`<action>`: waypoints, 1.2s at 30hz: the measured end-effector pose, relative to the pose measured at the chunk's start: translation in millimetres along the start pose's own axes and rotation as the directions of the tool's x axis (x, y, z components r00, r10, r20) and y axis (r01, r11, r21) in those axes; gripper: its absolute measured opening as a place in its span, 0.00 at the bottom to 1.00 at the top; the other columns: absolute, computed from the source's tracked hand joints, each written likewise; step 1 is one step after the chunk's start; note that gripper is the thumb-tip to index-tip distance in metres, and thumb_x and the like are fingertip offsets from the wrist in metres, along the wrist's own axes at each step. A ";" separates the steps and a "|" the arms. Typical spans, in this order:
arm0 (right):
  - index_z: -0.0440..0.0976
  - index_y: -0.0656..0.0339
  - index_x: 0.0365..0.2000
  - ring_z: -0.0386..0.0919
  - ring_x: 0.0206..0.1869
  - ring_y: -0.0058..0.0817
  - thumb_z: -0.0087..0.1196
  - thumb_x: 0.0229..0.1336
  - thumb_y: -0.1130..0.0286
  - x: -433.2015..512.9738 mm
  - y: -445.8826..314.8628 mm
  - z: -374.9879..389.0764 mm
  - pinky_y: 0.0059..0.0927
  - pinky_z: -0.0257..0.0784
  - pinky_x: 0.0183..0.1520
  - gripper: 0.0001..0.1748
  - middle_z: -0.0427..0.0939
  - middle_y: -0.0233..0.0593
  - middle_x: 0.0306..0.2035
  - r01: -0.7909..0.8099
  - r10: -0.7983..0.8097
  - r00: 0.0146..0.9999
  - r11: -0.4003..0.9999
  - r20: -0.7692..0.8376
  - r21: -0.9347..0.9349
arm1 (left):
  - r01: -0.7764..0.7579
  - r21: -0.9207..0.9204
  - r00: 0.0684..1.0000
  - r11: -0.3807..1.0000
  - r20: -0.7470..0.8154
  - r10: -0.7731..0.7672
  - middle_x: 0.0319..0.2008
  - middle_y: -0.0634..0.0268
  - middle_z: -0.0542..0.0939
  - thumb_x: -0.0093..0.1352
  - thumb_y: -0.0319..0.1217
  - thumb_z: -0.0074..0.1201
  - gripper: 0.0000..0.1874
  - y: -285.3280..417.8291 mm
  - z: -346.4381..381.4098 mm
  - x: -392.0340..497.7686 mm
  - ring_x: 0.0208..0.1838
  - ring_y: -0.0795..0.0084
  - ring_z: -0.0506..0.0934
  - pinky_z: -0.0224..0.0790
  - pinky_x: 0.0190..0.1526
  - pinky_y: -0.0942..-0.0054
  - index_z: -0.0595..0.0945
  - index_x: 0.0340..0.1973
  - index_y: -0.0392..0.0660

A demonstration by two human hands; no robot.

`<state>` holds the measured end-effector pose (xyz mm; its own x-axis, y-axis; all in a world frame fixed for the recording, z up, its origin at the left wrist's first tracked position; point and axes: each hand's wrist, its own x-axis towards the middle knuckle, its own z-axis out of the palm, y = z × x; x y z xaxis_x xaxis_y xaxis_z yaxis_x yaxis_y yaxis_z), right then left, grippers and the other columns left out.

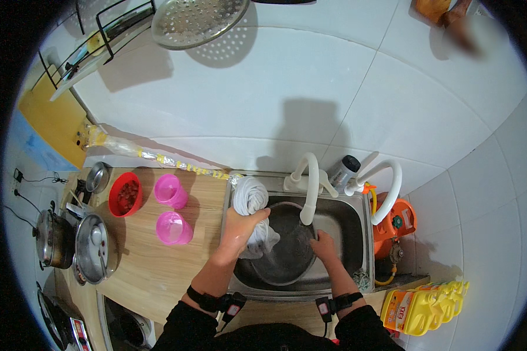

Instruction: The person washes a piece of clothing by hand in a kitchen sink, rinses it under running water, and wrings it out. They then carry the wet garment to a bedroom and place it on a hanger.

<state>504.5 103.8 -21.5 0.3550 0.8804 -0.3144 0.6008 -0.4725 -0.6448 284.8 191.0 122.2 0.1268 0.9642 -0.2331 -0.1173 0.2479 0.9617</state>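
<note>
My left hand [238,232] grips a twisted bundle of white cloth [251,199] over the left side of the sink. The cloth's loose lower end hangs over a dark round basin [285,254], which sits tilted in the stainless steel sink [369,245]. With my right hand [324,245] I hold the basin's right rim. A white curved faucet [309,193] stands over the basin, its spout close to the rim. The cloth hides part of the basin's left side.
Two pink cups [172,228] and a red bowl [118,186] of dark red pieces stand on the wooden counter [145,272]. Left of them sit a metal bowl [110,245] and a pot [55,241]. An orange gas cylinder [382,245] and yellow jugs [426,307] are at the right.
</note>
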 end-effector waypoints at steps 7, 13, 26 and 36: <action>0.66 0.60 0.29 0.74 0.32 0.43 0.49 0.44 0.66 -18.5 -86.7 7.8 0.43 0.69 0.34 0.11 0.75 0.44 0.27 0.271 -0.285 0.958 0.873 0.026 -0.405 | -0.098 -0.141 0.992 0.985 -0.095 0.085 0.31 0.65 0.75 0.49 0.23 0.60 0.21 4.3 -6.1 -8.4 0.33 0.75 0.72 0.64 0.37 0.78 0.73 0.38 0.33; 0.65 0.56 0.26 0.75 0.25 0.37 0.46 0.46 0.72 -25.1 -90.5 -4.9 0.41 0.69 0.26 0.04 0.72 0.40 0.22 0.453 -0.530 0.845 0.647 0.065 -0.613 | -0.056 -0.158 0.997 0.986 -0.067 0.046 0.31 0.65 0.75 0.49 0.22 0.59 0.19 9.2 -11.2 -14.5 0.32 0.75 0.72 0.65 0.36 0.78 0.74 0.37 0.34; 0.67 0.54 0.27 0.74 0.25 0.39 0.47 0.44 0.70 -39.6 -71.8 -7.2 0.41 0.68 0.24 0.05 0.72 0.38 0.24 0.347 -0.475 0.879 0.701 -0.045 -0.623 | -0.022 -0.316 0.999 0.948 -0.031 0.013 0.32 0.63 0.74 0.50 0.21 0.59 0.19 23.4 -7.7 -20.4 0.33 0.74 0.73 0.65 0.37 0.76 0.73 0.38 0.35; 0.67 0.69 0.29 0.71 0.31 0.46 0.49 0.41 0.75 -1.5 26.2 33.5 0.40 0.65 0.32 0.10 0.71 0.52 0.25 -0.072 0.094 0.989 0.980 -0.112 0.186 | 0.027 -0.513 1.000 0.858 0.023 -0.018 0.32 0.64 0.74 0.52 0.21 0.58 0.18 -1.3 5.9 -11.0 0.34 0.73 0.73 0.66 0.37 0.75 0.72 0.38 0.39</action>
<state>495.7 91.4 -61.3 0.4881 0.8221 -0.2932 0.4297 -0.5187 -0.7391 289.4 179.5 124.4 0.1513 0.9570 -0.2474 -0.6023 0.2877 0.7446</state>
